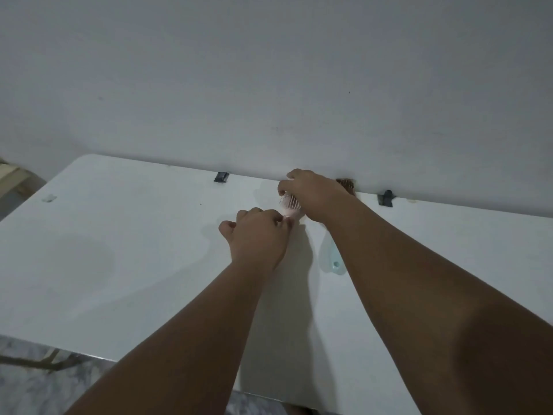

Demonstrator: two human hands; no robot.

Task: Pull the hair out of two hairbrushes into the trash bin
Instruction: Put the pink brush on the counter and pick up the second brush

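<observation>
A small pink hairbrush (pixel 289 206) with pale bristles is held over the white table (pixel 119 250) near the wall. My left hand (pixel 257 238) grips its handle end. My right hand (pixel 311 194) covers the brush head from above, fingertips on the bristles. A second, light blue hairbrush (pixel 330 259) lies on the table under my right forearm, handle end with a hole towards me; its head with brownish hair (pixel 347 184) shows just behind my right wrist. No trash bin is in view.
The table's far edge meets a plain white wall (pixel 269 85). Two dark clips (pixel 221 177) (pixel 385 198) sit on that far edge. A small pale scrap (pixel 49 198) lies at the table's left. Marbled floor shows below the near edge.
</observation>
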